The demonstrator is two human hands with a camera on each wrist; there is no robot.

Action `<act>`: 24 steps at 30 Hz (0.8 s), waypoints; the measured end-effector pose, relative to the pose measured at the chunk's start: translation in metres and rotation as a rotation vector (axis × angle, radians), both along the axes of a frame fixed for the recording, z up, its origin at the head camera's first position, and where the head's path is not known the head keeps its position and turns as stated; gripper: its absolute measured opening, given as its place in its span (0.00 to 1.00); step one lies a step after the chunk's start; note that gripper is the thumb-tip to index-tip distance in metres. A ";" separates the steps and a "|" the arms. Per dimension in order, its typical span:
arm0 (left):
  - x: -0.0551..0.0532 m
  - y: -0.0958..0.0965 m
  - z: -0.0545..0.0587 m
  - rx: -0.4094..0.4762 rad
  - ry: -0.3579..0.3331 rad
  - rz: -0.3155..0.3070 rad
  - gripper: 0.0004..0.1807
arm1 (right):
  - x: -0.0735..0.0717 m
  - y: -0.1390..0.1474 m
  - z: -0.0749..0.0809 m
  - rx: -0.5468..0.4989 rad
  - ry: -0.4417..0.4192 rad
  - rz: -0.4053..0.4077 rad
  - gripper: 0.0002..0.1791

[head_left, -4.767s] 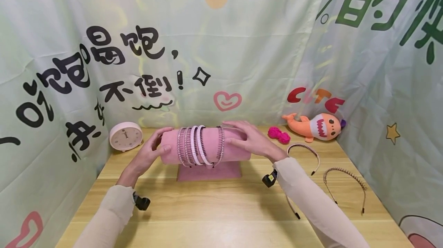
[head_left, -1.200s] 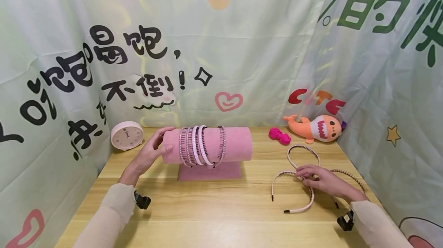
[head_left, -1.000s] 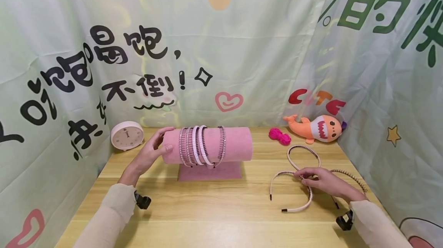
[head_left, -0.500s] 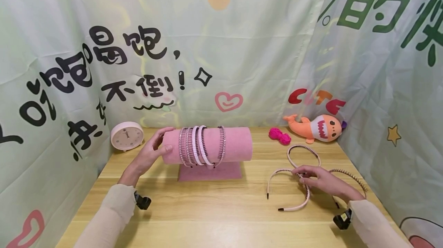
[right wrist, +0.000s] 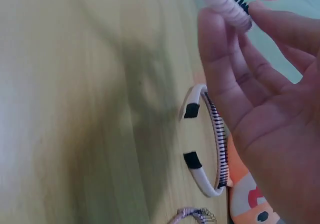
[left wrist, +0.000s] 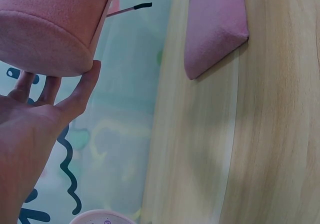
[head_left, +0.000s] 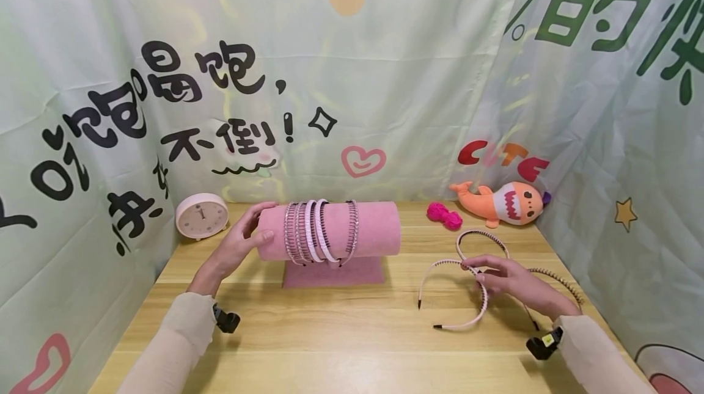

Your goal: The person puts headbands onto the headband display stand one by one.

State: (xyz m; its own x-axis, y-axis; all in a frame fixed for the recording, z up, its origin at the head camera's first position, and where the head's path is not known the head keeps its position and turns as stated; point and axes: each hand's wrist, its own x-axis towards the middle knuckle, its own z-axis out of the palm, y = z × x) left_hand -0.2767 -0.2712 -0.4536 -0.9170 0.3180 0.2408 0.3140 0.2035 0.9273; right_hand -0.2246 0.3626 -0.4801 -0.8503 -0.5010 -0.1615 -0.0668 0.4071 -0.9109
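A pink plush headband stand (head_left: 379,229) stands mid-table; several headbands circle its horizontal roll, some white (head_left: 312,229), others with black teeth. My left hand (head_left: 239,241) holds the roll's left end, thumb in front and fingers behind. In the left wrist view, the fingertips (left wrist: 92,71) press the edge of the round end. My right hand (head_left: 517,284) pinches a pale pink headband (head_left: 484,302) at its top between thumb and fingers. Its black-tipped ends hang toward the front left. In the right wrist view, the pinched headband (right wrist: 220,4) shows wrapped ribbon and dark teeth.
Behind my right hand lies another pink headband (head_left: 484,233); a beaded one (head_left: 561,281) lies to its right. A pink bow-shaped bundle (head_left: 444,216), an orange plush shark (head_left: 503,203) and a round clock (head_left: 201,215) sit at the back. Printed curtains surround the table.
My right hand has left the stand's right end and taken hold of the pale pink headband on the right. Lately it lifts the headband slightly leftward. My left hand stays on the roll.
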 end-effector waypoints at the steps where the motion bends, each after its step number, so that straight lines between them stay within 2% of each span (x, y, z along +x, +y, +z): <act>1: 0.000 0.000 0.000 0.000 0.001 0.000 0.35 | 0.000 -0.001 0.000 0.002 0.000 -0.018 0.27; 4: 0.000 0.000 0.000 0.000 0.002 -0.001 0.35 | -0.002 -0.005 0.002 0.000 -0.006 -0.053 0.28; 11: 0.000 0.000 0.001 -0.005 0.007 -0.002 0.35 | -0.005 -0.013 0.007 -0.031 -0.006 -0.052 0.28; 15: 0.000 0.000 0.002 -0.010 0.007 -0.003 0.35 | -0.006 -0.018 0.014 -0.041 0.033 -0.031 0.27; 19: 0.000 0.000 0.002 -0.010 0.007 -0.004 0.35 | -0.008 -0.023 0.025 -0.042 0.071 -0.046 0.27; 24: 0.000 0.001 0.001 -0.005 0.007 -0.004 0.35 | -0.009 -0.032 0.036 -0.032 0.113 -0.104 0.26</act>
State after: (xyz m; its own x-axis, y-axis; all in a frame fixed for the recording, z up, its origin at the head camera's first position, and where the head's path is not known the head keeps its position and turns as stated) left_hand -0.2766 -0.2707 -0.4521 -0.9142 0.3226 0.2454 0.3210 0.2065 0.9243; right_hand -0.2340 0.3304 -0.4437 -0.9097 -0.4125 -0.0474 -0.1283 0.3880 -0.9127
